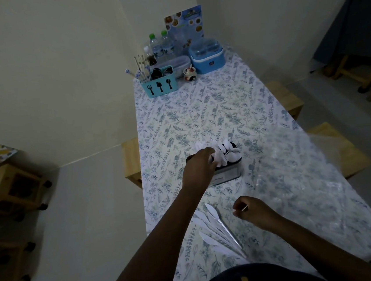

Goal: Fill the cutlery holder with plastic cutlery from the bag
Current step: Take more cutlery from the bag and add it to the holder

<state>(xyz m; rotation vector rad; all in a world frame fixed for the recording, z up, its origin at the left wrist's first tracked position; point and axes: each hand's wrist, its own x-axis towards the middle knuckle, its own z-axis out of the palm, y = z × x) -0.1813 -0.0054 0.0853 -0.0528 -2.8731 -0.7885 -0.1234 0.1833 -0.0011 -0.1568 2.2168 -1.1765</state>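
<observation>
A metal cutlery holder [228, 175] stands mid-table with several white plastic spoons and forks [229, 153] sticking up from it. My left hand [200, 167] reaches over its left side, fingers curled round white plastic cutlery at the holder's top. A fan of white plastic knives [216, 229] lies on the cloth near the table's front edge. Just right of them, my right hand [255, 211] hovers with its fingers curled and pinches a thin, short stick. The clear plastic bag [296, 163] lies flat to the right of the holder.
At the far end stand a teal cutlery caddy [159, 86], water bottles [161, 45], a blue lidded container [206, 55], a small cup [189, 73] and a menu card [185, 23]. Wooden benches [339, 149] flank the floral table [200, 116]. A wall runs close on the left.
</observation>
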